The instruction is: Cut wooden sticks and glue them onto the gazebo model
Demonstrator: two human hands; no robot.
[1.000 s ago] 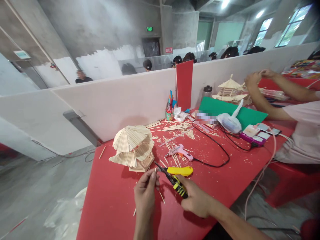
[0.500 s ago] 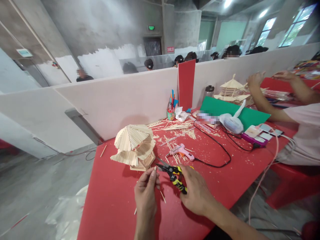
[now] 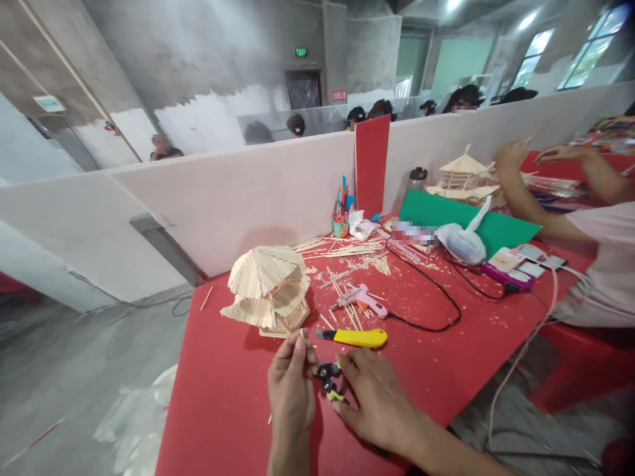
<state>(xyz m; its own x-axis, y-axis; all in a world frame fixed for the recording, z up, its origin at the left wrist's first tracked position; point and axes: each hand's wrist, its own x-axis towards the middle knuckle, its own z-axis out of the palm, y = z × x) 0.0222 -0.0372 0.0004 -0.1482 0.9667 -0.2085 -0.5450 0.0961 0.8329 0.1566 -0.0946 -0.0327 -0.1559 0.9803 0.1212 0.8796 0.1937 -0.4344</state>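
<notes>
My left hand (image 3: 292, 380) is closed in a pinch on a thin wooden stick (image 3: 302, 334), whose pale end pokes up above the thumb. My right hand (image 3: 380, 396) is wrapped around the black-and-yellow handles of a pair of cutting pliers (image 3: 326, 378). The pliers' jaws point at the left hand's fingers and are partly hidden there. Just beyond lies a yellow utility knife (image 3: 361, 338) on the red table. A small pavilion model (image 3: 268, 287) made of wooden sticks, with a two-tiered roof, stands ahead of my left hand.
A pink glue gun (image 3: 360, 301) rests on loose sticks, its black cable running right. Behind are more sticks (image 3: 342, 248), a pen holder (image 3: 340, 227) and a green board (image 3: 466, 225). A white partition (image 3: 278, 192) borders the table. At right, a co-worker's arms (image 3: 516, 178) reach over another model.
My right hand has brought the pliers down and left, below the left fingertips, uncovering the utility knife. The stick length that hung below my left hand no longer shows.
</notes>
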